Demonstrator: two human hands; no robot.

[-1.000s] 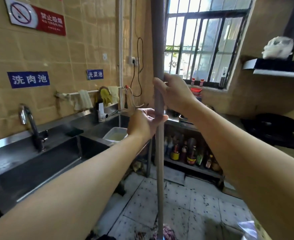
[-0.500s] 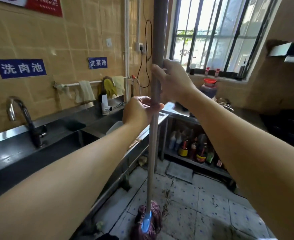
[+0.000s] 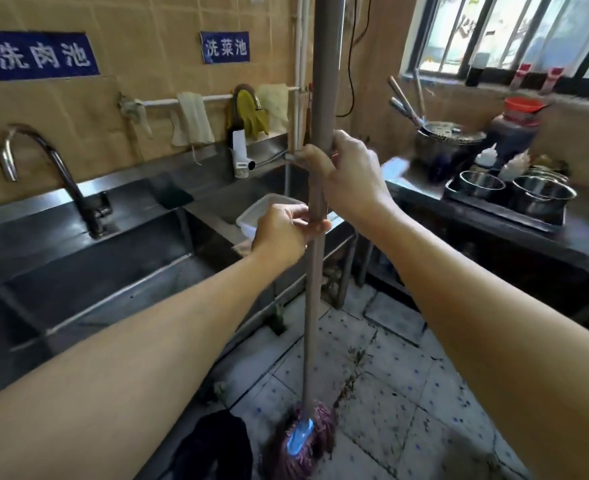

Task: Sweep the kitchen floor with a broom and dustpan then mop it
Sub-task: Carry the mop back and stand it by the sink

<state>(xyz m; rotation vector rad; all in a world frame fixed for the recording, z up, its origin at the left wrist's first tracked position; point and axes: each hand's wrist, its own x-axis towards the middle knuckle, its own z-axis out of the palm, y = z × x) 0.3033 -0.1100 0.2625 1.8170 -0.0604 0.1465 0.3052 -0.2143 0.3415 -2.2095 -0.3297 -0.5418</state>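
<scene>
Left hand (image 3: 282,233) and right hand (image 3: 350,174) both grip the upright grey-brown mop pole (image 3: 315,216), stacked for downward leverage. Maroon string mop head (image 3: 301,441) rests at 6 o'clock on the speckled tiled floor (image 3: 407,393), positioned for mopping.

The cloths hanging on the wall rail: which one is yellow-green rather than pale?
The glove-like yellow-green cloth, hanging behind the curved tap near the rail's right end. The cloths left of it are off-white.

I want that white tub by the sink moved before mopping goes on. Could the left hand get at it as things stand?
Probably yes, once freed: the left hand grips the mop handle right in front of the white tub, with nothing visible between them.
</scene>
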